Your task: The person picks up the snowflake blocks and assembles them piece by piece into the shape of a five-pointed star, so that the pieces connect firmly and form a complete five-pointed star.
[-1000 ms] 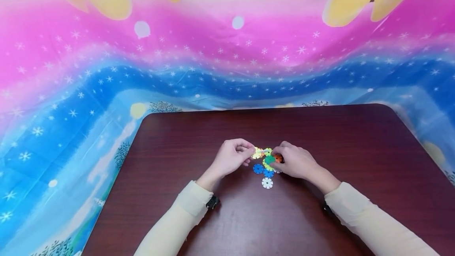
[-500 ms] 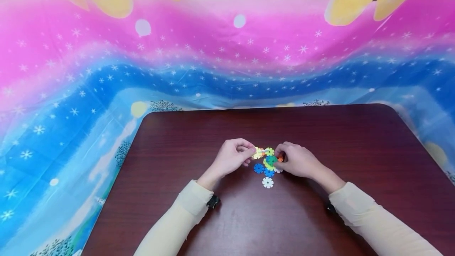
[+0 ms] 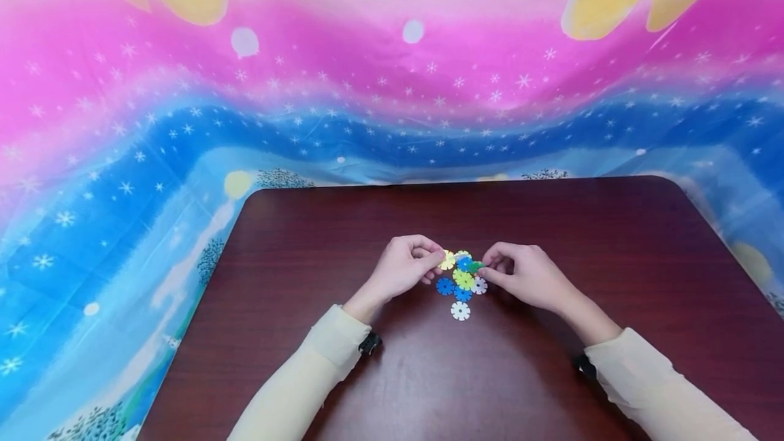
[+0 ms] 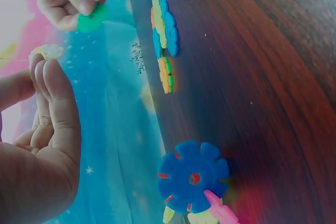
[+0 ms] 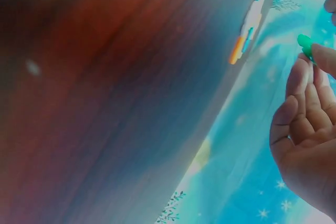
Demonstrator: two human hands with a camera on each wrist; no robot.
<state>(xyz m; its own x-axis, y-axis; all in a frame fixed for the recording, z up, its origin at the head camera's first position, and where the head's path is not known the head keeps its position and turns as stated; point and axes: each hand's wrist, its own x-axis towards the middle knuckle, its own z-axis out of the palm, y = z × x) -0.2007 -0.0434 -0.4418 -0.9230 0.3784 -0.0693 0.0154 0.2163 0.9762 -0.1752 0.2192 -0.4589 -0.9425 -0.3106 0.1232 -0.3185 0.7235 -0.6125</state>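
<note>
Left hand (image 3: 409, 263) pinches yellow disc (image 3: 448, 260), right hand (image 3: 527, 278) green disc (image 4: 91, 17)

Yellow disc sits left of green disc, both above the table (image 3: 422, 386), near a disc cluster (image 3: 463, 280); joining seems the step, next calling for alignment.

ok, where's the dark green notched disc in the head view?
In the head view, the dark green notched disc is pinched by the right hand, just right of a blue notched disc.
</note>
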